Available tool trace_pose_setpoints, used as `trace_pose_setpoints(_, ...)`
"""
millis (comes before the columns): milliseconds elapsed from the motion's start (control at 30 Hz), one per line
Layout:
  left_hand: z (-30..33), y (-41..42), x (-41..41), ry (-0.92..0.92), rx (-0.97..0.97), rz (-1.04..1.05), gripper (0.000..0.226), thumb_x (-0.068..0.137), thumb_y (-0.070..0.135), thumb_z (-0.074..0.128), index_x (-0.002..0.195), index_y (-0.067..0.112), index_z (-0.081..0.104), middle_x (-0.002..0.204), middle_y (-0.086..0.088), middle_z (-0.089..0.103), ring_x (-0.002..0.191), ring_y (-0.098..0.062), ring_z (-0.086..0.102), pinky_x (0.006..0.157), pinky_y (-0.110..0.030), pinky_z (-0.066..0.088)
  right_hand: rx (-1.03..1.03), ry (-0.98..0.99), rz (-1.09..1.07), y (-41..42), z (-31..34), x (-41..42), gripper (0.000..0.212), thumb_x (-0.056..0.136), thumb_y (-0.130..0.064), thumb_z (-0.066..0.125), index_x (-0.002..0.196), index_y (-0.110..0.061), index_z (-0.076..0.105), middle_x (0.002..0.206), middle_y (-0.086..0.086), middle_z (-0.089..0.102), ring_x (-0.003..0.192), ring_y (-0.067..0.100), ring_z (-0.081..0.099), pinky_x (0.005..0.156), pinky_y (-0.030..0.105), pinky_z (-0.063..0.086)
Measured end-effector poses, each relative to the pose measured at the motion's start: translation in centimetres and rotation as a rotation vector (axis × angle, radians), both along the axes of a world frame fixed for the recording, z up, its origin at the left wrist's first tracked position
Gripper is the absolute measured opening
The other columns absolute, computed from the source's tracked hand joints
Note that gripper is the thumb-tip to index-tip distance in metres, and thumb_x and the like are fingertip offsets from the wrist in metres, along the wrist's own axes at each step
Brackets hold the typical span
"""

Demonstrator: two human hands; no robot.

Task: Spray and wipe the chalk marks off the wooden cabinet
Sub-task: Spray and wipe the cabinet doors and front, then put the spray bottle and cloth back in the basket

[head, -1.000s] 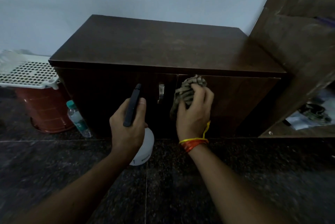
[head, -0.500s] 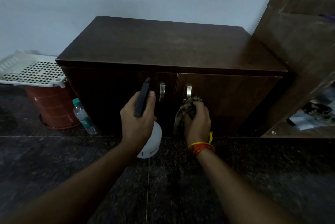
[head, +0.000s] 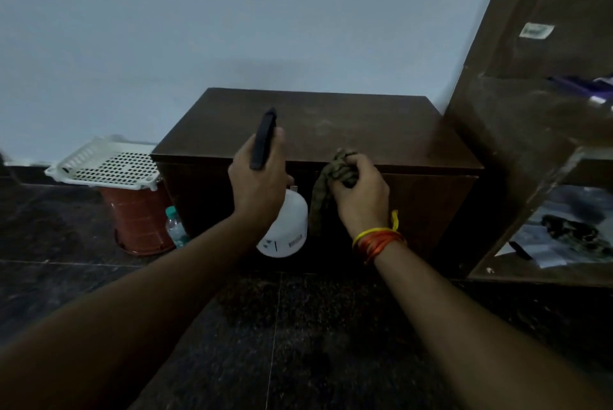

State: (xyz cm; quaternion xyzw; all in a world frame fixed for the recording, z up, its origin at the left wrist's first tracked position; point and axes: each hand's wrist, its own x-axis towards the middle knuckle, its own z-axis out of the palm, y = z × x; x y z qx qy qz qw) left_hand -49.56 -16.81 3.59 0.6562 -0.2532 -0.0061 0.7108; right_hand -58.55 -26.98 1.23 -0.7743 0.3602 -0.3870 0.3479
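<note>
Your left hand (head: 258,177) grips the white spray bottle (head: 285,227), fingers curled round its black trigger head. Your right hand (head: 360,192) clutches the bunched olive cloth (head: 326,184) at the wooden cabinet (head: 365,131)'s front top edge.

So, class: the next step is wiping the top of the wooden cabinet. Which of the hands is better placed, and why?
Right. The right hand grips the cloth at the cabinet's top front edge; the left hand holds the spray bottle.
</note>
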Motion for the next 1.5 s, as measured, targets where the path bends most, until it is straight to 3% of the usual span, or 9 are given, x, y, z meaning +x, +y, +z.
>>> trace_pose_setpoints(233,5.9,-3.8,4.0,-0.037,-0.037,0.018,0.034,0.096,0.043,0.056,0.075,0.017,0.063,0.076,-0.006,0.066,0.046,-0.019,0.059,0.046,-0.025,0.047,-0.007,-0.081,0.02,-4.5,5.6,3.0,0.023,0.079,-0.016,0.068,0.1,-0.019,0.061,0.1,0.004,0.067,0.096,0.021,0.062,0.083,0.031,0.05)
trace_pose_setpoints(367,7.0,-5.5,8.2,-0.063,-0.07,0.021,0.033,0.097,0.043,0.053,0.091,0.013,0.065,0.083,-0.007,0.067,0.049,-0.014,0.06,0.046,-0.023,0.048,-0.026,-0.058,0.042,-7.7,6.7,5.9,0.015,0.076,-0.017,0.066,0.084,-0.028,0.059,0.081,-0.005,0.061,0.082,0.017,0.061,0.067,0.023,0.042)
trace_pose_setpoints(467,7.3,-5.6,10.7,-0.082,-0.034,0.061,0.032,0.099,0.043,0.05,0.099,0.014,0.064,0.089,-0.006,0.067,0.056,-0.012,0.062,0.05,-0.02,0.049,0.008,-0.043,0.047,-8.9,7.1,7.9,0.013,0.075,-0.013,0.063,0.081,-0.024,0.061,0.076,-0.004,0.06,0.081,0.019,0.061,0.067,0.024,0.043)
trace_pose_setpoints(700,9.8,-3.7,15.2,0.052,0.054,0.125,0.032,0.096,0.05,0.052,0.098,0.02,0.064,0.093,0.001,0.069,0.06,-0.012,0.066,0.057,-0.022,0.05,0.122,0.095,0.055,-7.6,9.1,11.5,0.028,0.077,-0.011,0.065,0.105,-0.015,0.067,0.104,0.009,0.066,0.1,0.026,0.061,0.089,0.037,0.051)
trace_pose_setpoints(833,11.5,-1.9,17.3,0.081,0.106,0.086,0.022,0.095,0.048,0.056,0.096,0.027,0.061,0.087,0.005,0.063,0.066,-0.005,0.066,0.064,-0.02,0.051,0.17,0.165,0.056,-5.3,11.3,13.5,0.031,0.079,-0.012,0.064,0.11,-0.018,0.065,0.11,0.01,0.065,0.102,0.024,0.06,0.085,0.026,0.048)
trace_pose_setpoints(967,13.8,0.3,19.3,0.109,0.149,0.053,0.014,0.095,0.045,0.058,0.09,0.032,0.059,0.081,0.007,0.057,0.074,-0.008,0.064,0.061,-0.014,0.048,0.192,0.23,0.072,-2.2,13.8,15.6,0.036,0.08,-0.014,0.063,0.116,-0.017,0.064,0.115,0.012,0.062,0.106,0.027,0.058,0.089,0.028,0.046)
trace_pose_setpoints(1233,17.8,6.7,25.2,0.177,0.219,-0.003,0.013,0.095,0.047,0.056,0.098,0.035,0.058,0.086,0.01,0.056,0.084,-0.007,0.06,0.082,-0.032,0.05,0.286,0.299,0.114,4.2,18.5,21.4,0.039,0.083,-0.012,0.059,0.122,-0.017,0.06,0.12,0.013,0.057,0.109,0.028,0.056,0.092,0.03,0.045)
trace_pose_setpoints(1367,19.0,10.5,28.5,0.188,0.174,-0.035,0.004,0.095,0.038,0.058,0.096,0.034,0.059,0.083,0.012,0.053,0.075,0.003,0.055,0.077,-0.029,0.049,0.336,0.319,0.099,8.2,19.9,25.2,0.04,0.083,-0.011,0.059,0.123,-0.015,0.059,0.121,0.014,0.056,0.111,0.03,0.054,0.095,0.033,0.045)
trace_pose_setpoints(1500,18.7,13.8,31.6,0.261,0.168,-0.002,0.016,0.093,0.035,0.062,0.107,0.029,0.063,0.089,0.01,0.059,0.086,-0.009,0.055,0.073,-0.02,0.047,0.38,0.312,0.102,11.9,20.3,28.9,0.043,0.083,-0.008,0.059,0.126,-0.012,0.058,0.123,0.016,0.055,0.112,0.031,0.053,0.099,0.035,0.043)
